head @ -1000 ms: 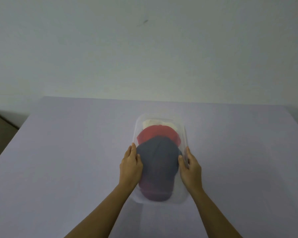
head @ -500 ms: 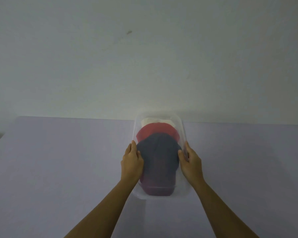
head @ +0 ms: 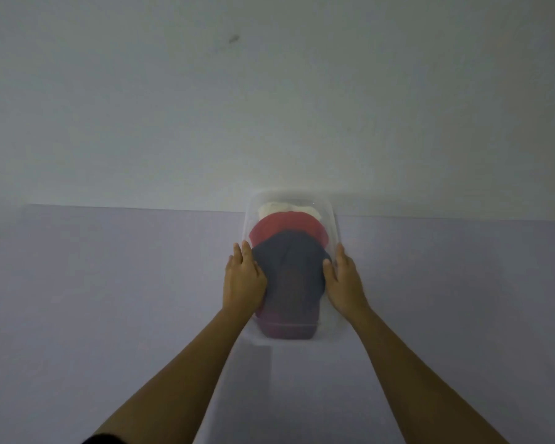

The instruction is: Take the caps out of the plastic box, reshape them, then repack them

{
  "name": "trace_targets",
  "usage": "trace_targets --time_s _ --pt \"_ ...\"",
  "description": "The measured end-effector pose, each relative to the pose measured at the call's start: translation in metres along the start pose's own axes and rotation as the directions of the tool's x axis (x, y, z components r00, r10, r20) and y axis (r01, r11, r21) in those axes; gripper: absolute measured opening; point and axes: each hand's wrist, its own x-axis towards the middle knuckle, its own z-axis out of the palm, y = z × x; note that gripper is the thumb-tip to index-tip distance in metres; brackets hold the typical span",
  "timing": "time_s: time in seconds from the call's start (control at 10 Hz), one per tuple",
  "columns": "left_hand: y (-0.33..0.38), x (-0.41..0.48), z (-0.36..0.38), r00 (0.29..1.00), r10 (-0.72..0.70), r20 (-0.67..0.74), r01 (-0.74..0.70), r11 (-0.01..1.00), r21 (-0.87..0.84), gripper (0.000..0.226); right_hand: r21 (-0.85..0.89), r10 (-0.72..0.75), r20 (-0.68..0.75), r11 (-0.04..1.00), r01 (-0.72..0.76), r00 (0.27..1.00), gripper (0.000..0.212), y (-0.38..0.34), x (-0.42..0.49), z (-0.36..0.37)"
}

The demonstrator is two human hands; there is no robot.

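Caps fill the clear plastic box (head: pixel 334 225), which both hands clasp from its long sides. Left hand (head: pixel 243 280) lies flat against the left wall, fingers together and pointing away; right hand (head: pixel 345 278) presses the right wall the same way. Inside, a dark blue cap (head: pixel 290 267) sits nearest, a red cap (head: pixel 285 224) behind it, a white cap (head: pixel 276 207) farthest. Box rests on the lilac table (head: pixel 109 283), near its far edge below a plain wall (head: pixel 269 107).
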Motion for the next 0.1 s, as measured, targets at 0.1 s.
trace_targets --time_s 0.1 --pt "-0.0016 -0.0111 -0.0168 0.996 0.036 0.075 -0.045 0.993 0.113 0.056 -0.159 -0.001 0.052 0.987 0.009 0.999 0.065 -0.0045 -0.0179 -0.0146"
